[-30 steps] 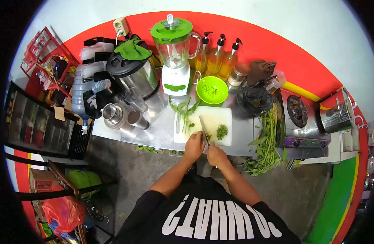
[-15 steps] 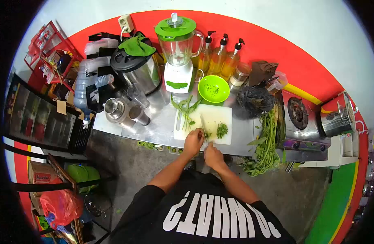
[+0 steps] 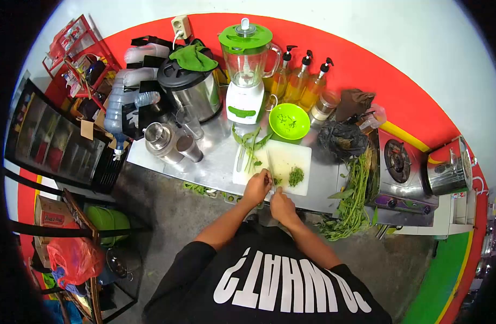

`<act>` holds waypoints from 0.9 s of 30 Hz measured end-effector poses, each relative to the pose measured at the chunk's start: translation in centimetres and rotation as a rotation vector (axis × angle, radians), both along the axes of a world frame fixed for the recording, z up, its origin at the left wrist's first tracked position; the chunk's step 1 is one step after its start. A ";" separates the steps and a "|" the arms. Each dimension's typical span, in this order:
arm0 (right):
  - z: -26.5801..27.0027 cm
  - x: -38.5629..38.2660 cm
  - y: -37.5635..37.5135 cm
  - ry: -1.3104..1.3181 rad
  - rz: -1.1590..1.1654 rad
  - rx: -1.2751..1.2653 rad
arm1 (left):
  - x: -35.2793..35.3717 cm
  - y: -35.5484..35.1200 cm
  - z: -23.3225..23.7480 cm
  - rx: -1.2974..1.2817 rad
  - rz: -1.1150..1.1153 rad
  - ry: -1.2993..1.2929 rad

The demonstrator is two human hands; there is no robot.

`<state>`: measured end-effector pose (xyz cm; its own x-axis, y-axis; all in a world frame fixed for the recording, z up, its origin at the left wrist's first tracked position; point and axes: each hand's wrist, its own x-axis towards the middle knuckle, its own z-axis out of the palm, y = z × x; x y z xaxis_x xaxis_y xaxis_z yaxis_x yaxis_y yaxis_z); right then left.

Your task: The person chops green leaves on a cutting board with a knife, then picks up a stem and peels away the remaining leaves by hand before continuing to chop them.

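Observation:
A white cutting board [image 3: 285, 156] lies on the steel counter. My right hand [image 3: 283, 205] is closed around the handle of a knife [image 3: 270, 164], whose blade points away from me over the board. Just left of the blade, my left hand [image 3: 257, 186] has its fingers bent together at the board's near edge; what they hold is too small to make out. Some chopped greens show beside the blade. A pile of chopped greens [image 3: 296, 176] sits on the board's right part. Leafy stems [image 3: 250, 146] lie across its left side. Behind the board, a green bowl [image 3: 289, 121] holds chopped greens.
A blender [image 3: 245, 102] and pump bottles [image 3: 295, 83] stand at the back. To the left are a steel shaker [image 3: 159, 137] and cups. On the right are a black bag [image 3: 342, 138], long green stalks [image 3: 354, 200] and a stove [image 3: 397, 162].
The view has shifted slightly, so the counter items appear a little further right and lower. Both hands remain at the board's near edge with the knife.

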<state>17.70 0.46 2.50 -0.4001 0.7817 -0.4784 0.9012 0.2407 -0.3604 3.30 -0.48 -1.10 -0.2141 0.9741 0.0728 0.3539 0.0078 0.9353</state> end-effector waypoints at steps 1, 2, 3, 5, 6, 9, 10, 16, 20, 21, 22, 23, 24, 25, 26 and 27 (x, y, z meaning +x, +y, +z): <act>-0.3 0.0 0.3 0.001 0.004 -0.001 | 0.0 0.1 -0.5 -0.002 0.007 0.039; -0.6 0.1 0.8 0.020 0.032 0.020 | 0.0 0.2 -0.9 -0.003 0.012 0.078; -0.6 0.3 1.1 0.038 0.059 0.041 | 0.2 0.1 -0.9 0.013 0.020 0.093; -0.6 0.5 1.3 0.054 0.036 0.030 | 0.3 0.1 -0.7 0.008 0.029 -0.002; -0.4 0.6 1.2 0.068 0.011 0.018 | 0.2 0.2 -1.5 0.010 0.034 0.000; -1.0 0.9 0.1 0.120 -0.008 0.035 | 0.2 0.2 -2.0 0.032 0.034 -0.011; -0.9 0.8 -0.3 0.132 -0.021 0.033 | 0.1 0.2 -1.7 0.034 0.032 -0.007; -1.4 0.1 0.1 0.081 -0.026 0.053 | 0.4 0.0 -0.7 0.025 0.039 0.045; -1.8 -0.1 1.4 0.027 0.005 0.029 | 0.5 -0.1 -0.2 0.017 0.057 0.019; -1.2 0.0 1.3 0.028 0.002 0.028 | 0.5 -0.1 -0.4 0.015 0.054 0.019; -0.1 0.1 1.0 0.048 -0.014 0.009 | 0.5 -0.1 -0.8 0.011 0.067 0.020; 0.7 0.1 0.8 0.066 -0.028 -0.010 | 0.4 0.0 -1.2 0.007 0.081 0.019; 0.3 0.4 0.7 0.062 -0.027 -0.015 | 0.6 -0.2 -0.7 0.002 0.082 0.015; -0.1 0.8 0.4 0.068 0.003 0.008 | 0.7 -0.4 -0.1 0.021 0.130 0.061; -0.6 1.2 0.2 0.075 0.031 0.031 | 0.9 -0.6 0.4 0.040 0.175 0.108; -0.6 1.3 0.1 0.073 0.026 0.026 | 1.1 -0.5 0.7 0.095 0.218 0.135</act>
